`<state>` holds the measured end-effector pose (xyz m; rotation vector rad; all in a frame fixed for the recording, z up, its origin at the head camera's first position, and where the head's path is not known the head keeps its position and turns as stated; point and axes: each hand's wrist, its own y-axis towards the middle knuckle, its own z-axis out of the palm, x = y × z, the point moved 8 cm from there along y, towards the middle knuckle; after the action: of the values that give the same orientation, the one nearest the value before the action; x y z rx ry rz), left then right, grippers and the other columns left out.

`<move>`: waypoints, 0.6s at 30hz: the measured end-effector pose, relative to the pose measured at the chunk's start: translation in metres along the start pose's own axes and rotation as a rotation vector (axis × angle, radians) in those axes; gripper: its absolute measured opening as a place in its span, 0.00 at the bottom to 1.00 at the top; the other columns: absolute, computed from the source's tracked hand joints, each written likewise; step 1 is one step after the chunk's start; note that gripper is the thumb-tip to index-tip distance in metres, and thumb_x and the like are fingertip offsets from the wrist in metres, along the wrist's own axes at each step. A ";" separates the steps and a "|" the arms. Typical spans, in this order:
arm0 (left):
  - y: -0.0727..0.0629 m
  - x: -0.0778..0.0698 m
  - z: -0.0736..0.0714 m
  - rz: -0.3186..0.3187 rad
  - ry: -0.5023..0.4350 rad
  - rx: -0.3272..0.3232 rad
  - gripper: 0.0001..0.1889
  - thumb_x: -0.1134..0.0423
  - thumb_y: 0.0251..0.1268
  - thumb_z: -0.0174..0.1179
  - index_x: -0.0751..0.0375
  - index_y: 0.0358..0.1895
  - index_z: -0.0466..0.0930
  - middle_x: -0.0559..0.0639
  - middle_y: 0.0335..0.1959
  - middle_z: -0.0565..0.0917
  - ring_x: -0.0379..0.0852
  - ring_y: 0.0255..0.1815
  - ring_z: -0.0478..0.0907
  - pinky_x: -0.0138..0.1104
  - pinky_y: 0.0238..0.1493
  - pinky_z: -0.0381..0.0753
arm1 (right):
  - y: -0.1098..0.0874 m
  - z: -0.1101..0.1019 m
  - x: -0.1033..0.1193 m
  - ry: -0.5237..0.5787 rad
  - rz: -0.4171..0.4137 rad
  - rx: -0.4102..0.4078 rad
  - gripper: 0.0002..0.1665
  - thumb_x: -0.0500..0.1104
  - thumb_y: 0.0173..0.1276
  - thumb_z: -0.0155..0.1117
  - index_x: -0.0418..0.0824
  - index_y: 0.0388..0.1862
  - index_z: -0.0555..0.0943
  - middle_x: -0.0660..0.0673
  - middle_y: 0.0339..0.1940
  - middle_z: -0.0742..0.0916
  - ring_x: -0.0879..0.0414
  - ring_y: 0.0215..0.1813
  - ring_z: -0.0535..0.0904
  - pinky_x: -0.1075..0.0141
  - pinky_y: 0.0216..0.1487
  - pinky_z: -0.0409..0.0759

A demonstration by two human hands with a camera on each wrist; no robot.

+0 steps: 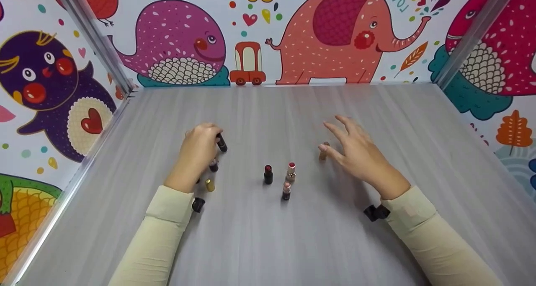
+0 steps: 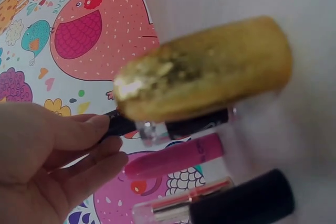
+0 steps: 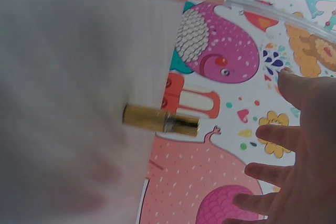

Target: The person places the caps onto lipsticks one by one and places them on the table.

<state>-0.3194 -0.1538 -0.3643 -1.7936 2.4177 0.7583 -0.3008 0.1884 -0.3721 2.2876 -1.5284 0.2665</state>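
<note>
My left hand (image 1: 200, 145) pinches a slim black tube (image 1: 222, 143) between thumb and fingertips, at the left of the table. Below that hand stands a shiny gold tube (image 1: 210, 184), large in the left wrist view. Behind it there are a bright pink tube (image 2: 176, 156) and a black-and-clear lipstick (image 2: 241, 203). At the right, my right hand (image 1: 358, 152) has its fingers spread and straight. Its thumb overlaps an upright gold lipstick (image 1: 323, 154) in the head view; the right wrist view shows this lipstick (image 3: 152, 119) apart from the fingers.
Three uncapped lipsticks stand mid-table: a black one with a dark red tip (image 1: 268, 175), a gold one with a red tip (image 1: 291, 175) and a black one with a pale pink tip (image 1: 286, 191). Printed animal panels (image 1: 251, 34) wall the table's back and sides.
</note>
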 end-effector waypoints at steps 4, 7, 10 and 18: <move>0.000 -0.002 0.003 0.022 0.040 -0.021 0.09 0.77 0.71 0.65 0.71 0.49 0.90 0.63 0.48 0.89 0.63 0.50 0.88 0.60 0.46 0.84 | 0.002 0.004 -0.003 -0.009 0.005 0.019 0.41 0.58 0.80 0.64 0.46 0.84 0.67 0.36 0.85 0.62 0.31 0.86 0.50 0.27 0.80 0.51; 0.001 -0.004 0.005 0.028 0.072 -0.034 0.09 0.79 0.69 0.64 0.70 0.47 0.90 0.61 0.46 0.89 0.63 0.46 0.89 0.58 0.41 0.83 | 0.002 0.004 -0.001 -0.004 -0.005 0.026 0.41 0.59 0.80 0.64 0.46 0.84 0.67 0.36 0.85 0.62 0.31 0.86 0.49 0.28 0.80 0.50; 0.002 -0.004 0.008 0.024 0.096 -0.037 0.09 0.81 0.68 0.63 0.69 0.44 0.90 0.60 0.45 0.89 0.63 0.44 0.88 0.58 0.38 0.83 | 0.002 0.005 0.001 0.001 -0.015 0.025 0.40 0.59 0.80 0.65 0.45 0.83 0.68 0.36 0.85 0.63 0.30 0.86 0.50 0.29 0.80 0.50; 0.003 -0.004 0.010 0.018 0.117 -0.037 0.09 0.81 0.68 0.62 0.69 0.43 0.90 0.59 0.46 0.88 0.63 0.44 0.88 0.56 0.36 0.79 | 0.001 0.005 0.002 0.006 -0.025 0.020 0.39 0.58 0.80 0.65 0.44 0.82 0.70 0.35 0.85 0.63 0.30 0.86 0.50 0.28 0.80 0.50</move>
<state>-0.3238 -0.1458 -0.3708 -1.8834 2.5108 0.7232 -0.3014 0.1845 -0.3761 2.3176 -1.5004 0.2831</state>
